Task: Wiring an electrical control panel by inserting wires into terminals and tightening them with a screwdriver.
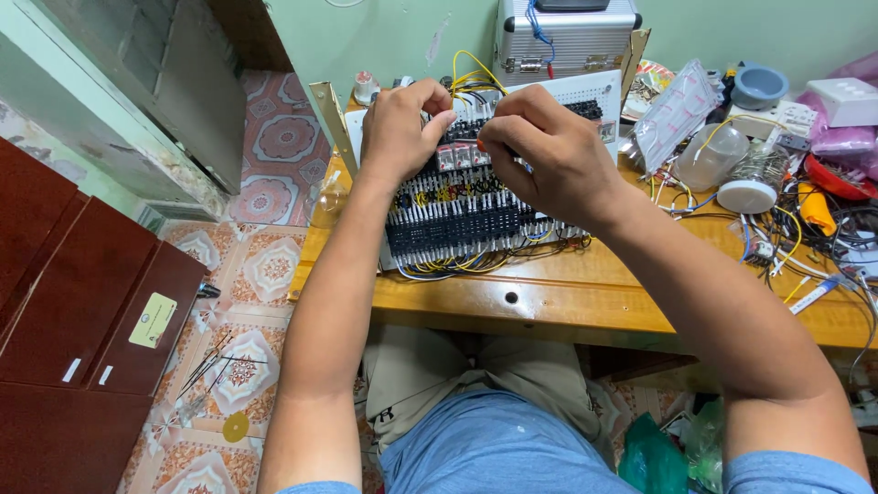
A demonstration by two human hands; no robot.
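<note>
A white wiring panel lies on the wooden table, packed with rows of black terminal blocks and yellow wires. My left hand rests on the panel's upper left, its fingers curled onto the components. My right hand is over the panel's middle, fingers pinched together on something small; a bit of orange shows at the fingertips. Both sets of fingertips meet near a row of small red-marked parts.
A silver metal case stands behind the panel. To the right lie a clear plastic jar, a white lid, a grey bowl, loose cables and a white box. Dark red cabinets stand left on the patterned tile floor.
</note>
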